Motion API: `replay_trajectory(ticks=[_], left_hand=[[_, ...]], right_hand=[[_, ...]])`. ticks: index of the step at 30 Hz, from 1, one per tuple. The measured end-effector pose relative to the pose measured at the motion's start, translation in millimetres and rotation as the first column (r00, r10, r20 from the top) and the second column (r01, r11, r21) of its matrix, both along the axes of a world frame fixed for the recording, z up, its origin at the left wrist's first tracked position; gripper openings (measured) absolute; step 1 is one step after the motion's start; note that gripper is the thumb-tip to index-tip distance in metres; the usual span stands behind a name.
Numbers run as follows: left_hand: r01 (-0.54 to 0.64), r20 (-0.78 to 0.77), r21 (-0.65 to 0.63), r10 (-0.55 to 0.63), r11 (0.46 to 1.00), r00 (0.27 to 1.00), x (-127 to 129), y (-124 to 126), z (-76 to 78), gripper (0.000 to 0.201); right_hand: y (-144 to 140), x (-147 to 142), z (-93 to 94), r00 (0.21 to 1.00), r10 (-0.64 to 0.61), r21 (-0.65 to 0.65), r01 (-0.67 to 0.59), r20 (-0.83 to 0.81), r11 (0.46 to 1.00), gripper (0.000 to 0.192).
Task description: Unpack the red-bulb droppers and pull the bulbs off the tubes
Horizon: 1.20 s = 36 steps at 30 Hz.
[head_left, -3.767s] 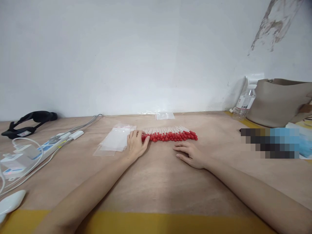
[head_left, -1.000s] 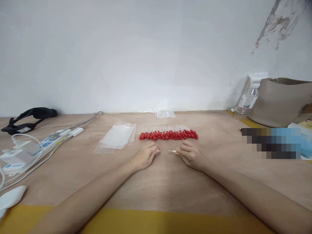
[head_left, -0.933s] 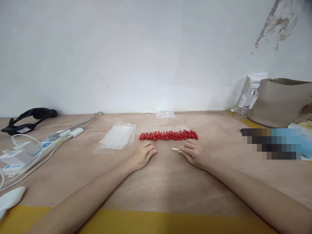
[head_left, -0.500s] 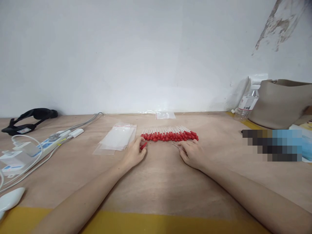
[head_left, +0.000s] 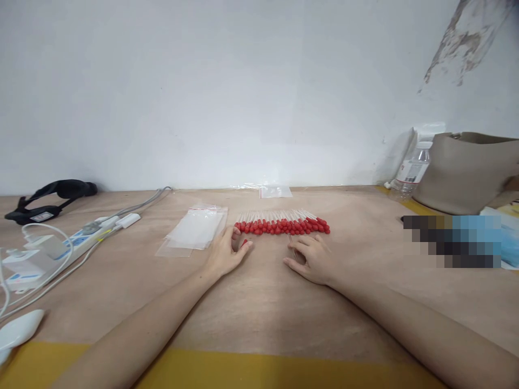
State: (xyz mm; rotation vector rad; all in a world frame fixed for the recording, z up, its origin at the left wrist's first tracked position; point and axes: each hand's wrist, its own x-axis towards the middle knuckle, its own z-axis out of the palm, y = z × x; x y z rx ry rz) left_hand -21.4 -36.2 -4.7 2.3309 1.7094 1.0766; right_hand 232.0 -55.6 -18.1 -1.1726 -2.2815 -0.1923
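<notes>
Head view only. Both bare forearms laid across a plywood worktop (head_left: 267, 302), reaching from its near, yellow-taped edge toward the middle. Left hand (head_left: 225, 253) resting on the board, fingers curled narrow around a single red-tipped stick (head_left: 244, 243), only the red end showing between thumb and forefinger. Right hand (head_left: 311, 258) palm down, fingers loosely closed over a thin pale stick (head_left: 291, 240) lying under the fingertips; whether gripped or merely covered cannot be told. Row of red-tipped sticks (head_left: 283, 225) lined up side by side just beyond both hands, red ends toward the near edge, pale shafts toward the wall. Stack of clear zip bags (head_left: 194, 231) just left of the row, beside the left hand. One more small clear bag (head_left: 275, 190) at the far edge against the wall. Power strip (head_left: 77, 240) with cables toward the left edge, black strap (head_left: 51, 195) at the far left corner. Water bottle (head_left: 411, 172) and grey bag (head_left: 468, 170) at the far right corner.
</notes>
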Motion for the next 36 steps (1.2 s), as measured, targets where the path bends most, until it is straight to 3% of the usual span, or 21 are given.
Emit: replay_trajectory(ticks=[7, 14, 22, 27, 31, 34, 36], left_hand=[[0.002, -0.07, 0.2, 0.012, 0.98, 0.997, 7.6, 4.7, 8.7, 0.02], [0.091, -0.221, 0.132, -0.06, 0.987, 0.973, 27.1, 29.5, 22.8, 0.022], [0.035, -0.276, 0.082, -0.011, 0.996, 0.961, 55.8, 51.8, 29.7, 0.026], [0.006, -0.205, 0.075, 0.009, 0.997, 0.979, 58.2, 52.1, 27.5, 0.02], [-0.004, -0.064, 0.134, 0.012, 0.991, 0.998, 53.5, 47.6, 26.4, 0.016], [0.085, 0.064, 0.138, -0.094, 0.987, 0.993, 43.8, 38.6, 21.8, 0.015], [0.186, 0.124, 0.098, -0.198, 0.978, 0.972, 35.3, 28.5, 16.4, 0.013]], right_hand=[[0.5, 2.4, -0.4, 1.0, 0.0, -0.006, 0.0, -0.015, 1.0, 0.032], [1.6, 9.5, 1.2, 0.994, -0.023, -0.014, 0.021, -0.111, 1.0, 0.029], [10.1, 16.2, -0.7, 0.977, -0.071, -0.051, 0.062, -0.2, 0.997, 0.035], [10.4, 16.0, -1.2, 0.976, -0.062, -0.054, 0.051, -0.211, 0.997, 0.033], [10.9, 16.3, -2.0, 0.973, -0.05, -0.065, 0.037, -0.227, 0.997, 0.028], [10.9, 16.4, -2.4, 0.958, -0.024, -0.007, 0.023, -0.285, 1.0, 0.021], [10.3, 16.1, -2.4, 0.945, -0.016, 0.047, 0.033, -0.328, 0.998, 0.028]])
